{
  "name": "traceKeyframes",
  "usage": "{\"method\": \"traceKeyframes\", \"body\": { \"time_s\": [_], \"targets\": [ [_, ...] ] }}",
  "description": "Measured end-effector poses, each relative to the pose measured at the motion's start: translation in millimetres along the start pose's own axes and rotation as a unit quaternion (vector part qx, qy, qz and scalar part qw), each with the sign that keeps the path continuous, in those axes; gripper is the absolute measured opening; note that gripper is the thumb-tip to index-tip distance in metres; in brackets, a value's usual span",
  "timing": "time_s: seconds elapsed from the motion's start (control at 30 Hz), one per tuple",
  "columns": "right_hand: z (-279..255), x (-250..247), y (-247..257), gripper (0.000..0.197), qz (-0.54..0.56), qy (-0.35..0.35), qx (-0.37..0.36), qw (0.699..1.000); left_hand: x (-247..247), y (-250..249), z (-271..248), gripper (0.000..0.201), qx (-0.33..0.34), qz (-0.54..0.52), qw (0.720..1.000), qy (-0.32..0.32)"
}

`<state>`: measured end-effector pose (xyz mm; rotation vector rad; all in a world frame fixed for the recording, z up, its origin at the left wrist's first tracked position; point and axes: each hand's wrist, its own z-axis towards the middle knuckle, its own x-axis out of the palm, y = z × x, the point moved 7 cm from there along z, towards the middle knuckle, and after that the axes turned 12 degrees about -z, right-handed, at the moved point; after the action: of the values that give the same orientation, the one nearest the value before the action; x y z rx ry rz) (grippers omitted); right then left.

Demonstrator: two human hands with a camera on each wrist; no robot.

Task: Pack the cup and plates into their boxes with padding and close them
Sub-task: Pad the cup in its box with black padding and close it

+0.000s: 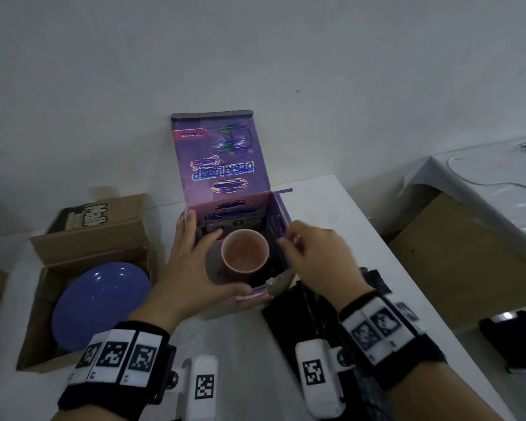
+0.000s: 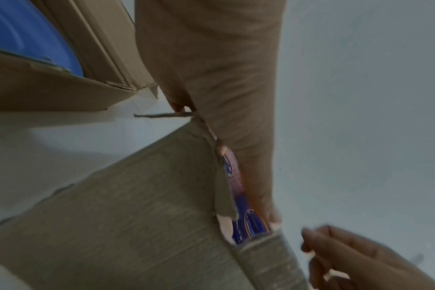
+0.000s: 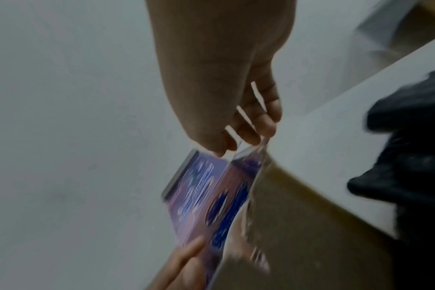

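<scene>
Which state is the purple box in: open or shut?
Open. The purple box has its lid standing upright at the back, and the pink cup shows inside.

You view dim, bluish, low-contrast scene. Head view: soft focus, wide-angle bending at edges, small glare spots on blue plate (image 1: 99,305). Both wrist views: heavy motion blur, strongest on purple box (image 3: 211,198); soft shadows on table (image 2: 70,141).

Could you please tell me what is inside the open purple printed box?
A pink ceramic cup stands upright, mouth up, in the purple printed cardboard box. The box floor beneath it is hidden.
</scene>
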<state>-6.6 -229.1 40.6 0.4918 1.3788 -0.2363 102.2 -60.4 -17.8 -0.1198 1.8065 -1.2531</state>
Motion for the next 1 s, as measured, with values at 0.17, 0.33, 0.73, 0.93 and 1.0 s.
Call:
{"method": "traceKeyframes", "body": {
  "time_s": [0.17, 0.33, 0.73, 0.93, 1.0],
  "targets": [
    [-60.3, 44.7, -98.2, 0.048, -0.084, 0.212, 0.225, 0.947, 2.2, 2.1, 0.5, 0.096, -0.023, 0.032, 0.994, -0.106],
    [-96.2, 75.1, -114.3, 0.086, -0.038, 0.256, 0.269, 0.928, 2.7, 1.0, 1.4, 0.082, -0.059, 0.002, 0.992, -0.114],
    [-67.6, 28.7, -102.9, 0.03, 0.068, 0.21, 0.203, 0.954, 0.1, 2.7, -0.9, 0.078, -0.045, -0.018, 0.996, -0.075],
    [-37.7, -66.5, -67.6, 0.031, 0.266, -0.173, 0.183, 0.931, -1.8, 3.4, -1.8, 0.077, -0.017, -0.041, 0.995, -0.094],
    [-29.2, -75.7, -49.6, 0.039, 0.304, -0.269, 0.139, 0.903, -1.6, 3.6, -2.4, 0.076, -0.007, -0.062, 0.993, -0.101]
  ]
}}
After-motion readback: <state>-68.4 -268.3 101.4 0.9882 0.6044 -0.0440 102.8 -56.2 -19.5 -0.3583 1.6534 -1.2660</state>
